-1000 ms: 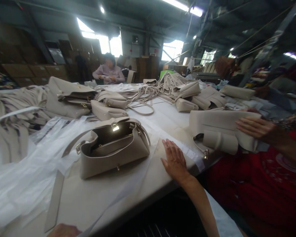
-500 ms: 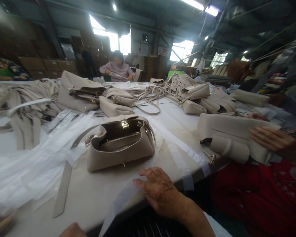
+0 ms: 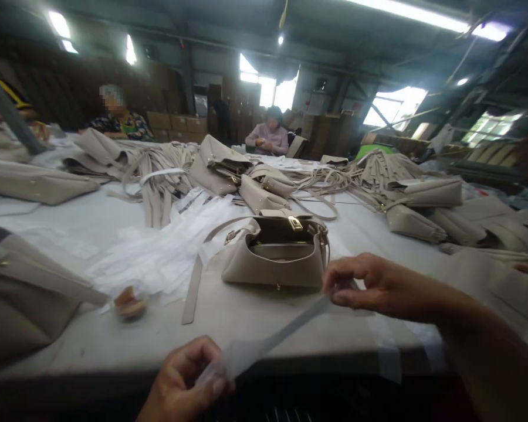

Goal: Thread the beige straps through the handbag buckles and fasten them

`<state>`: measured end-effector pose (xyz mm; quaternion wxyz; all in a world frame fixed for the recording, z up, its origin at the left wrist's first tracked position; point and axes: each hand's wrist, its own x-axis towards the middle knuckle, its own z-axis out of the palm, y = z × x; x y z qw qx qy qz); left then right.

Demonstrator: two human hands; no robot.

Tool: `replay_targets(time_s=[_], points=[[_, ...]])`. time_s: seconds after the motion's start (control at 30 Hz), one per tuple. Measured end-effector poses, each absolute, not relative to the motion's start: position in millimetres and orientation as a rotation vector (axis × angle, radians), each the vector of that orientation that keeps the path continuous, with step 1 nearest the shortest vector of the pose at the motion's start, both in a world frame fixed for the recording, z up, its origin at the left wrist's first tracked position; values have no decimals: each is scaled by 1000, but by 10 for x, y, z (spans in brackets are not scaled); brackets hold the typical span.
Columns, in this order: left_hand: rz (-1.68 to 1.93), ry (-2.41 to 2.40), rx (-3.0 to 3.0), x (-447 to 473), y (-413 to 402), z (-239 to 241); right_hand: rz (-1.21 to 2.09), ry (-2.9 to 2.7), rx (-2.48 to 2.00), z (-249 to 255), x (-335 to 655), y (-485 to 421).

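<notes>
Stretched between my two hands is a translucent white strip of thin wrapping material (image 3: 286,333), slanting up to the right above the table's near edge. My left hand (image 3: 189,375) pinches its lower, crumpled end. The upper end is in the closed fingers of my right hand (image 3: 365,284). Just beyond the strip, a beige handbag (image 3: 273,271) stands with its top open, its flap with a gold clasp folded back. A shoulder strap with a buckle (image 3: 232,236) rests at the bag's left side, and a flat beige strap end (image 3: 192,293) lies on the table.
White wrapping strips (image 3: 145,252) are heaped to the left, near a small blurred brown object (image 3: 129,305). A beige bag (image 3: 26,299) stands at the near left. More bags (image 3: 422,220) and piled straps (image 3: 382,170) lie farther back. Co-workers (image 3: 268,138) sit across the table.
My right hand has risen from the table edge, and the strip is now drawn out between both hands. My left hand has come further into view. The camera has swung left.
</notes>
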<state>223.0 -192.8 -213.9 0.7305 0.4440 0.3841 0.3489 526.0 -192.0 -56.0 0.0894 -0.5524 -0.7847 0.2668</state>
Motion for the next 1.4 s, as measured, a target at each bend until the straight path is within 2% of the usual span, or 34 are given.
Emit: replay_targets(time_s=[0.1,0.2,0.3,0.43,0.47,0.53,0.6,0.73,0.8,0.87,0.93,1.0,1.07,1.13,1.4], points=[[752,754,988,2246,-1886,-2195,878,-2526,-1719,-112,5155,-1614],[738,698,1042,2274,-1825,-2213,657,-2779,-1858,294,4824,-1238],[754,642,1123,2363,-1710,-2159,12,-3011,-1773,557,4245,-845],[861,646,1032,2547,-1520,-2039,-1003,-3116,-1067,493,3451,-345],[889,654,957,2586,-1479,-2017,-1161,-3066,-937,409,3316,-244],[917,650,769,2637,-1414,-1993,-1274,-2917,-821,197,3153,-116],[952,642,568,2646,-1370,-1998,-1122,-2819,-941,-36,3124,-120],[1057,626,325,2576,-1319,-2052,-299,-2779,-1582,-464,3331,-461],[1109,598,284,2536,-1310,-2082,-19,-2726,-1764,-656,3478,-668],[1153,549,271,2520,-1317,-2103,271,-2661,-1811,-845,3601,-813],[1166,514,285,2535,-1343,-2115,807,-2469,-1741,-1032,3676,-881],[1147,536,337,2566,-1383,-2116,1395,-2068,-1600,-1196,3703,-896],[1108,594,425,2589,-1422,-2109,1718,-1678,-1500,-1307,3695,-897],[1058,605,495,2583,-1446,-2093,1727,-1544,-1516,-1351,3674,-910],[937,487,562,2449,-1404,-2057,1546,-1840,-1482,-1191,3643,-934]])
